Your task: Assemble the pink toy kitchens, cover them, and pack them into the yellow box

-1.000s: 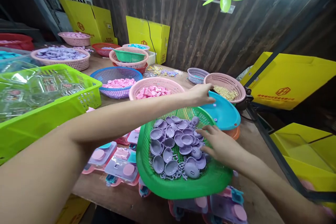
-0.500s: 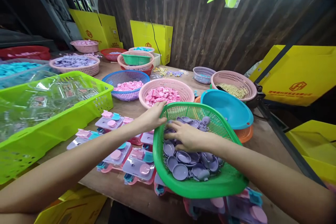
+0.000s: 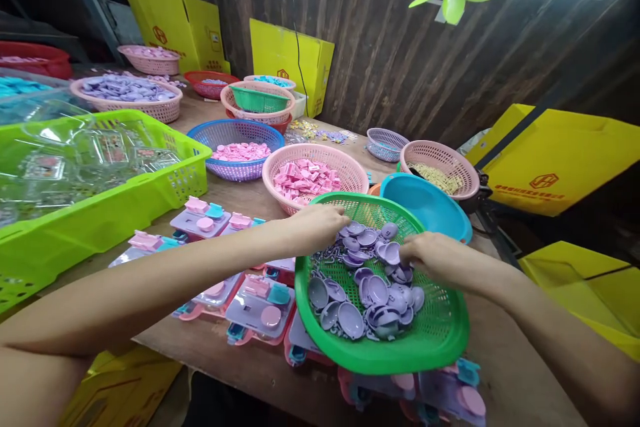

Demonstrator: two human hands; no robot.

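Observation:
A round green basket sits at the table's front, holding several small purple toy pans and lids. My left hand reaches over its near-left rim with fingers curled down onto the purple pieces; what it pinches is hidden. My right hand rests inside the basket on the right, fingers bent around one or more purple pieces. Both forearms stretch in from the bottom corners.
Clear toy packs with pink and teal parts lie under and left of the basket. Behind stand a pink basket of pink pieces, a blue bowl, a lime crate, more baskets and yellow boxes.
My left hand came back from the blue bowl to the green basket's left side. My right hand slid across the pieces to the left, then back right, and the purple pieces were stirred apart.

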